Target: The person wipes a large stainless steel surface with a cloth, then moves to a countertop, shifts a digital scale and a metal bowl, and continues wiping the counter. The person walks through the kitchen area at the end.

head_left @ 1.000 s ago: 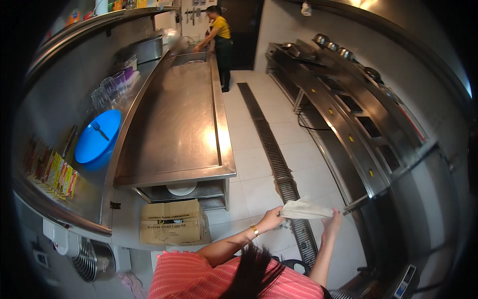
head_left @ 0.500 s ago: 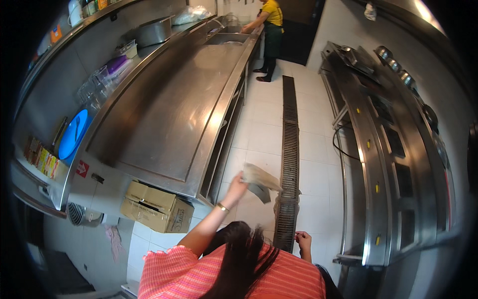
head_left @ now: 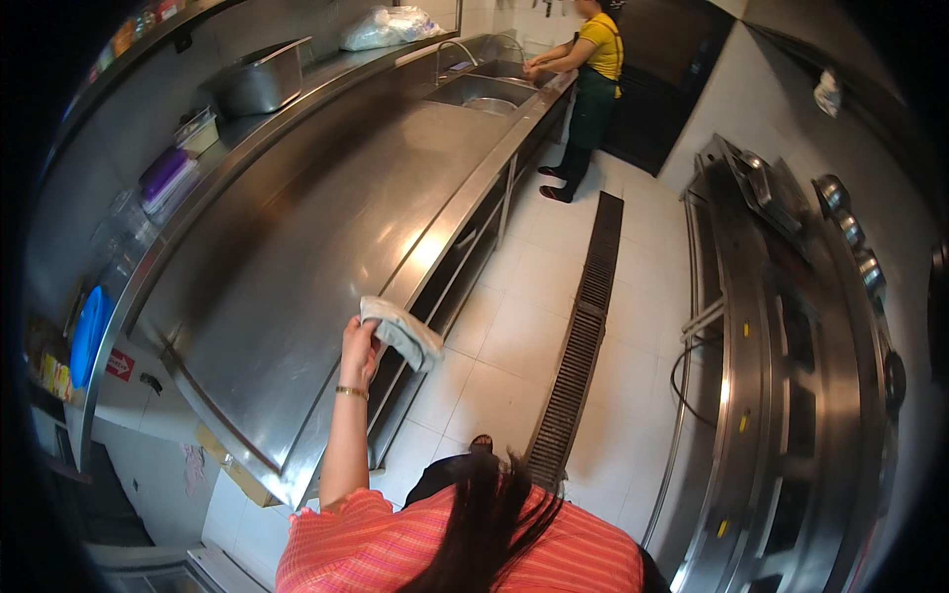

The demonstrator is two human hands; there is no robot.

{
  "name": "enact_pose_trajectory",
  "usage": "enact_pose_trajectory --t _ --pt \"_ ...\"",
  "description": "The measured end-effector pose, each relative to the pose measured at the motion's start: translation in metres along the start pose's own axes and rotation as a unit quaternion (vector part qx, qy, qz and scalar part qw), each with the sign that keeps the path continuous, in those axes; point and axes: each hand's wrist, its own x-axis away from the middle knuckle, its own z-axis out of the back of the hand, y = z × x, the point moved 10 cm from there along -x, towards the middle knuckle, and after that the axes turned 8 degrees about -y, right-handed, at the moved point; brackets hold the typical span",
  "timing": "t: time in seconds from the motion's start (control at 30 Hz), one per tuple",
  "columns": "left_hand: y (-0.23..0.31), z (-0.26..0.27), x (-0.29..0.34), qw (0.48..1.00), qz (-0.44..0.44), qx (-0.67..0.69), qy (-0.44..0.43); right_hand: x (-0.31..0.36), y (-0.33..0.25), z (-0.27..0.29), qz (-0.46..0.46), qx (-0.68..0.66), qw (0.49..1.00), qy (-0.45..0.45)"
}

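Observation:
My left hand (head_left: pixel 358 353) is closed round one end of a folded cloth (head_left: pixel 403 331), pale beige with a grey-green part. The cloth hangs over the front edge of the long stainless steel counter (head_left: pixel 326 227), its loose end out past the edge above the lower shelf. Whether it touches the metal, I cannot tell. A gold-coloured band circles my left wrist. My right hand is out of the picture, hidden below my body.
A co-worker in a yellow top (head_left: pixel 599 42) stands with both hands at the sink (head_left: pixel 484 94). Along the floor runs a drain grate (head_left: pixel 583 336). Steel cooking stations (head_left: pixel 766 395) line the right wall. A blue plate (head_left: pixel 91 336) and a steel pan (head_left: pixel 262 79) rest on the left shelf.
My left hand has carried the cloth leftward, from over the floor to the counter's front edge. My right hand has left the view. I have turned and moved forward along the counter.

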Motion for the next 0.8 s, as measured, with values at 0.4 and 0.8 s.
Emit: enact_pose_trajectory --t 0.4,0.8 --pt "0.049 -0.117 -0.224 0.990 -0.135 0.002 0.041 -0.262 -0.194 0.102 0.094 -0.067 0.993 -0.036" --pt "0.048 -0.188 -0.358 0.981 -0.128 0.013 0.144 -0.533 -0.482 0.269 0.302 0.034 0.953 0.009"
